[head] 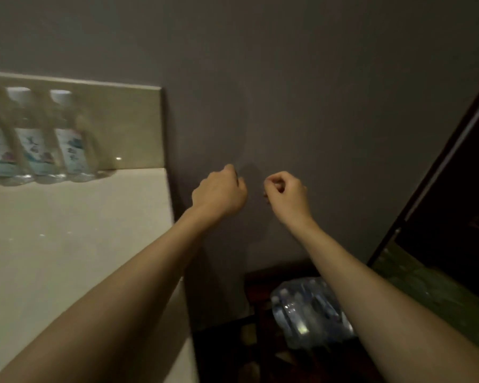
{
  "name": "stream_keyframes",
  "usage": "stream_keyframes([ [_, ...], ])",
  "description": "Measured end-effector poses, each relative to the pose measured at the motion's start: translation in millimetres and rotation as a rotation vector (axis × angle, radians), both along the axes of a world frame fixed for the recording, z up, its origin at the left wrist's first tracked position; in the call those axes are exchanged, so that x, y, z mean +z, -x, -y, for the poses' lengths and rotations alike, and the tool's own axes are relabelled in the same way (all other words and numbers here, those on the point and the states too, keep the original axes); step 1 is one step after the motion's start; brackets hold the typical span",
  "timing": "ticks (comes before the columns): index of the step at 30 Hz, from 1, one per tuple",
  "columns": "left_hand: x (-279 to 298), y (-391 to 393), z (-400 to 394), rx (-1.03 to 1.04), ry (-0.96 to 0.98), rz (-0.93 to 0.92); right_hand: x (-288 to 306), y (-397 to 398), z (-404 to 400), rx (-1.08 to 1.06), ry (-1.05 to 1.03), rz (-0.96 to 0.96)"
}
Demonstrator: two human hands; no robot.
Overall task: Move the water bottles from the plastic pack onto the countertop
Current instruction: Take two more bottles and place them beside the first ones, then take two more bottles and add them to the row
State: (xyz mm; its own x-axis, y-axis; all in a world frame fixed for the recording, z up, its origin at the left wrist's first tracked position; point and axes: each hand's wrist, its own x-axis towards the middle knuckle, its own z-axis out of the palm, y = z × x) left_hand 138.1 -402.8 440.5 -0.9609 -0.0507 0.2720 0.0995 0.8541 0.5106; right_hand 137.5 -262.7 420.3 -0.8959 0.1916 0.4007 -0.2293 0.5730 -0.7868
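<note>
Bottles on the countertop are smeared with blur, the leftmost cut by the edge. The right forearm hides part of the plastic pack.

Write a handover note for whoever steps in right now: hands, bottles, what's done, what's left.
Left hand: fingers curled, holding nothing, raised in front of the wall.
Right hand: the same, beside it.
Water bottles: at least three stand in a row at the back of the countertop.
Plastic pack: low on the right, under the right forearm, with bottles inside.
Done: the row set out.
Left: reach down to the pack and bring up the remaining bottles.
</note>
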Motion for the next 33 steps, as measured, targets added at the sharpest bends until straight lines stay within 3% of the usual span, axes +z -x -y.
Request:
stream_keyframes([
  [9,-41.2,-5.8,-156.5,-0.186,0.112,0.230,-58.0,-17.5,-152.8,-0.131,0.080,0.175],
  [18,-128.7,31.3,-257.7,-0.317,0.123,0.453,-139.0,9.5,-244.0,-0.192,0.149,0.444],
  [22,-171.4,58.4,-290.6,-0.342,0.086,0.550,-168.8,37.7,-274.3,-0.219,0.105,0.535],
  [33,-291.8,106.4,-324.4,-0.353,0.060,0.892,-266.8,91.6,-314.9,-0.071,0.038,1.026],
])
